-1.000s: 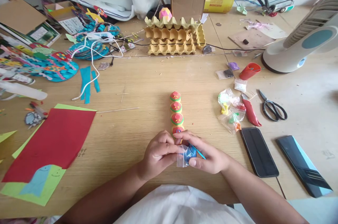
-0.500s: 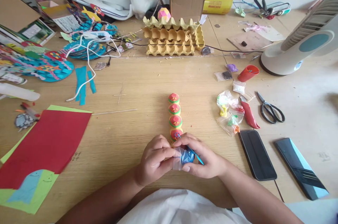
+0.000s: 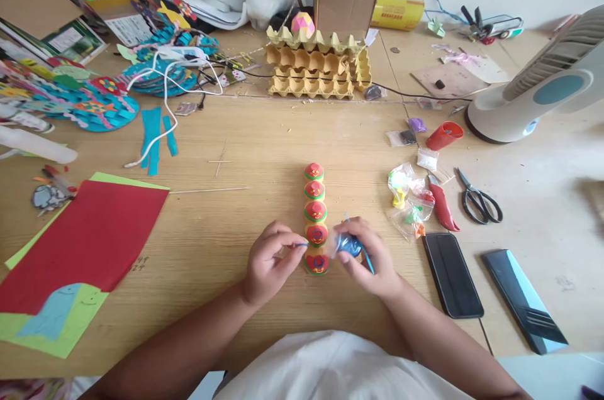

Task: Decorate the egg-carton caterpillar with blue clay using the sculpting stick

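A row of several painted egg-carton cups (image 3: 315, 210), red on top with green and yellow rims, runs down the middle of the table. Blue rings mark the two nearest cups. My left hand (image 3: 276, 255), closed in a pinch beside the row, has a tiny bit of blue clay (image 3: 302, 244) at its fingertips. To the right of the cups, my right hand (image 3: 370, 261) is wrapped around a small clear bag of blue clay (image 3: 348, 244). A thin blue stick-like tool (image 3: 368, 261) is also tucked in that hand.
Clay packets (image 3: 415, 211), a red-handled knife (image 3: 442, 206), scissors (image 3: 479, 199) and a phone (image 3: 453, 275) lie on the right. Red paper (image 3: 89, 243) lies on the left. Egg cartons (image 3: 311, 70) stand at the back; a fan (image 3: 528, 82) stands back right.
My hands have moved apart: the left has drawn away from the bag with a bit of blue clay, the right has shifted right with the bag. The nearest cups are now uncovered.
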A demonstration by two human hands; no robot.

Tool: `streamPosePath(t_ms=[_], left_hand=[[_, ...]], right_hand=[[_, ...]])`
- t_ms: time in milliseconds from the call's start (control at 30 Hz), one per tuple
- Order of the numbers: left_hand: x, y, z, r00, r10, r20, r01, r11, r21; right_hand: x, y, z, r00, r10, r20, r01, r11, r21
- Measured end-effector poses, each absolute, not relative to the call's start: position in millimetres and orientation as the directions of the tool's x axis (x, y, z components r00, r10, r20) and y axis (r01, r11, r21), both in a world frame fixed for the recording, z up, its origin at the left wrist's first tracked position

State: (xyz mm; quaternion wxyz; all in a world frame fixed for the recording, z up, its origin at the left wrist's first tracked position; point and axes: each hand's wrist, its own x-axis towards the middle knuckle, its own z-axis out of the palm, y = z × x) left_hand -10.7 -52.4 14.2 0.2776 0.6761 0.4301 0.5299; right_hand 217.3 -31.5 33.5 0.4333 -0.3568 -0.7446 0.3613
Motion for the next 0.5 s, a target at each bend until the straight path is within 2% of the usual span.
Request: streamPosePath(t_ms=[100,167,367,500], left_hand=[[-12.5,-48.2,10.6,-0.066,0.904,0.422,0.231,-0.397,0.888],[-13.0,-44.7,8.9,-0.101,0.920,0.379,0.201,-0.354,0.913],[-12.4,-39.1,5.1,-0.115,0.935,0.336,0.137,-0.320,0.937],[-12.2,-39.0,2.8,-0.107,0.938,0.331,0.119,-0.318,0.941]], right_hand=[[223.3,-25.8,32.7,-0.082,0.937,0.339,0.415,0.341,-0.844],[227.8,-18.8,29.4,0.013,0.946,0.325,0.510,0.273,-0.816],[240.7,1.5,17.7,-0.149,0.953,0.266,0.710,0.290,-0.642],[242.4,2.7,15.9,-0.203,0.959,0.200,0.731,0.284,-0.620]])
